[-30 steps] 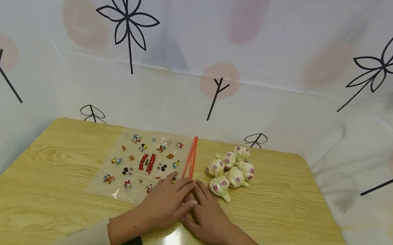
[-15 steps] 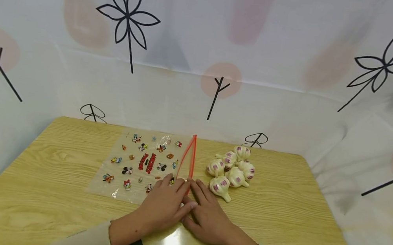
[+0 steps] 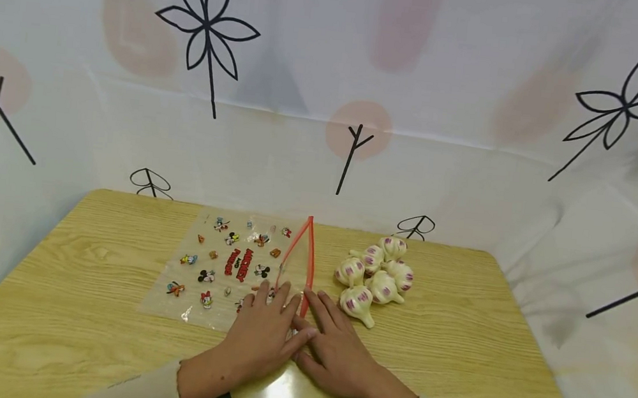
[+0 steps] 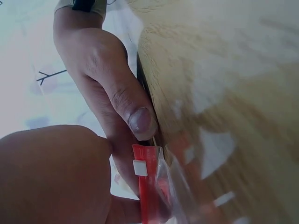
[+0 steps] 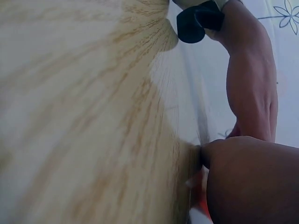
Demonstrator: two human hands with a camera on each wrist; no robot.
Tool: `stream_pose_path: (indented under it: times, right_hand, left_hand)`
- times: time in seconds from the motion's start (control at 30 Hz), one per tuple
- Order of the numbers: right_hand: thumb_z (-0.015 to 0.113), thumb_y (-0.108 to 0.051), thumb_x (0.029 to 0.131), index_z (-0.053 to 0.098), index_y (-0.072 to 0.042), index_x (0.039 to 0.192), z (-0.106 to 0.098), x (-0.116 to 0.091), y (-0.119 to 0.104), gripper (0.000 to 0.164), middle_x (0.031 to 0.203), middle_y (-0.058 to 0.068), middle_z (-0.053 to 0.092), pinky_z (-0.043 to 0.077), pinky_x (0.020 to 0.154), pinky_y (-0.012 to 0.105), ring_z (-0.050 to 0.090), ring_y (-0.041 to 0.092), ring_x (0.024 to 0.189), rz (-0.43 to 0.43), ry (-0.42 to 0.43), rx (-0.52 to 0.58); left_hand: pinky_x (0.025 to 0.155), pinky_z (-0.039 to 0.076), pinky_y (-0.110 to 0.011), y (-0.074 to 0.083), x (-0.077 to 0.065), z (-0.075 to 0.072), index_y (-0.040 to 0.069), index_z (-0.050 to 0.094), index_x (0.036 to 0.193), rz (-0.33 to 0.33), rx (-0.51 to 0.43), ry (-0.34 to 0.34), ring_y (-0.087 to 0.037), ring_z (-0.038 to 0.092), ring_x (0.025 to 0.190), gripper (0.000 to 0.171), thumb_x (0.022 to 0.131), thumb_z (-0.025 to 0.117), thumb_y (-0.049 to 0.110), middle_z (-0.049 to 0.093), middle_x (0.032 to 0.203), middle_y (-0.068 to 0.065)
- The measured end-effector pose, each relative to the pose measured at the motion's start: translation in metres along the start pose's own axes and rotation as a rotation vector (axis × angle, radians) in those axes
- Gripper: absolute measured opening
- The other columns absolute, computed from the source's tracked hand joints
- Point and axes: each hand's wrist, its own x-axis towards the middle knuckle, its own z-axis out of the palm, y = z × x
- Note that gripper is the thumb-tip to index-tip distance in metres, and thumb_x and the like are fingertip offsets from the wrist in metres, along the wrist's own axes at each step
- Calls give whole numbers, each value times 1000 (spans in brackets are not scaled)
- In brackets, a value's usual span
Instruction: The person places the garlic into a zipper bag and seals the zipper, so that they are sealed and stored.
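A clear zip bag [image 3: 190, 276] with cartoon prints lies flat on the wooden table, its red zipper edge [image 3: 311, 249] facing right. The two red strips are parted in a narrow wedge. My left hand [image 3: 260, 334] rests on the bag's near right part, fingers spread and straight. My right hand [image 3: 345, 358] lies with fingers extended, fingertips at the near end of the red edge. The left thumb overlaps the right hand's index finger in the head view. A white slider [image 4: 140, 167] sits at the zipper's end in the left wrist view, close to the right thumb [image 4: 141, 122].
Several garlic bulbs [image 3: 372, 274] with purple marks are clustered right of the bag, just beyond the right hand. The wooden table [image 3: 455, 340] ends at a white patterned cloth [image 3: 277, 156] behind and at the sides.
The left hand's fingers have shifted left and spread, drawing the upper red strip leftward. The gap between the two strips has widened. The right hand has stayed nearly still.
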Motion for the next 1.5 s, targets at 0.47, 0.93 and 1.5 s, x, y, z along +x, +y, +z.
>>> stream_pose_path:
  times: [0.47, 0.93, 1.5]
  right_hand:
    - [51, -50, 109, 41, -24, 166, -1, -1, 0, 63, 177, 18, 14, 23, 123, 70, 14, 45, 161, -21, 1, 3]
    - [60, -49, 106, 51, -18, 159, -9, 1, 5, 62, 175, 18, 22, 29, 122, 66, 22, 47, 159, -77, 2, 24]
    - [70, -39, 102, 49, -11, 159, -36, -4, 6, 67, 171, 6, 33, 37, 123, 51, 33, 25, 157, 5, -87, 109]
  left_hand:
    - [115, 28, -77, -6, 7, 1, 18, 52, 159, -66, -94, -19, -49, 30, 155, 67, 113, 27, 59, 38, 169, -14]
    - [111, 26, -83, -10, 7, -2, 21, 46, 163, -29, -31, -63, -50, 29, 155, 55, 113, 35, 41, 32, 172, -14]
    - [111, 25, -84, -14, 4, 1, 20, 44, 164, 7, -26, -60, -52, 26, 156, 70, 106, 50, 59, 31, 172, -15]
